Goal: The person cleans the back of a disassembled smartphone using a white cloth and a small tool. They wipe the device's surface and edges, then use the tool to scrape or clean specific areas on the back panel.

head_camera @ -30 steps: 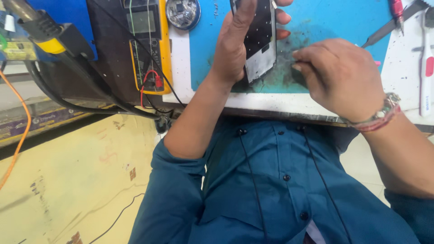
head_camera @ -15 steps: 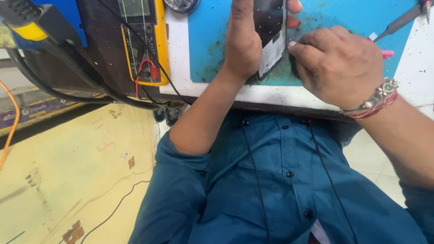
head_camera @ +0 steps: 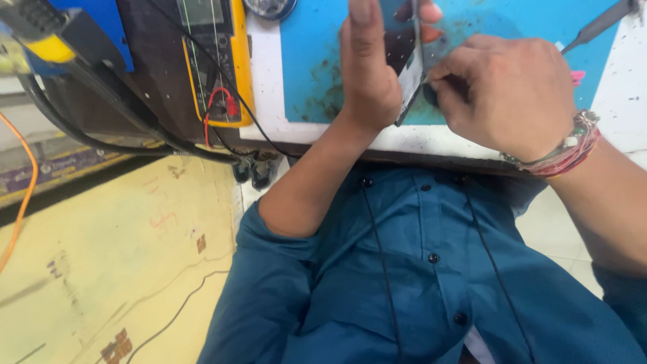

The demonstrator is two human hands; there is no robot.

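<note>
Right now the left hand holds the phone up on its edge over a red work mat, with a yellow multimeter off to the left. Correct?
Not quite: in the head view the work mat is blue, not red. The left hand does hold the phone on edge, and the yellow multimeter lies left.

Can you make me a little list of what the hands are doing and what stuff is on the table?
left hand: holds the phone up on its edge
right hand: fingers pinched at the phone's lower edge; what they hold is hidden
mat: blue, stained, under both hands
meter: yellow, left of the mat, with red and black wires
tool: grey handle, lying top right
shirt: blue, buttoned
</note>
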